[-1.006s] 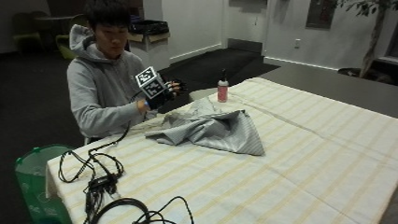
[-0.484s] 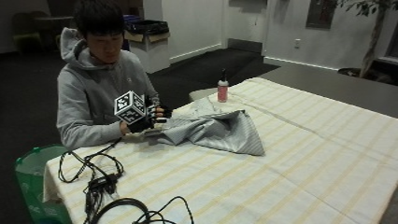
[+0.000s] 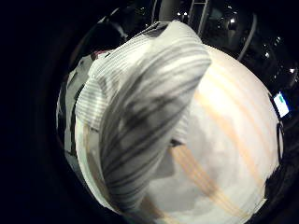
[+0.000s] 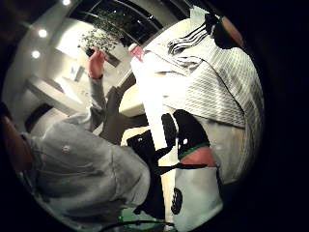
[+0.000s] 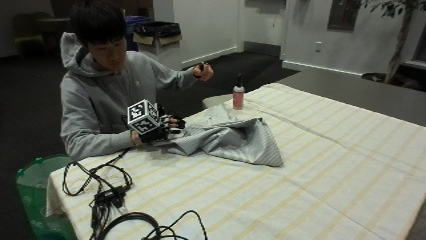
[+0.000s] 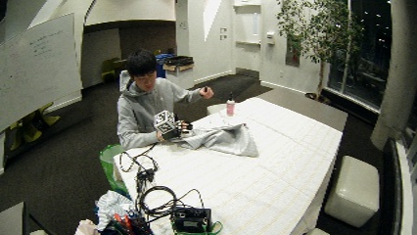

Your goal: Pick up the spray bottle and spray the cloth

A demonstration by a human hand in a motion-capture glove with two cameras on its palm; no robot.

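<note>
Now the gloved right hand [image 5: 162,131] rests at the near edge of the striped cloth [image 5: 229,142], fingers seemingly curled into its folds. Well apart, the spray bottle [image 5: 237,95] stands untouched beyond it; reaching across could drag cloth and tip it.

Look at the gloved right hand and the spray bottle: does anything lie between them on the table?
Yes. The grey striped cloth lies heaped between the right hand, at the cloth's near edge, and the spray bottle, which stands upright beyond it. Reaching over it looks possible.
</note>
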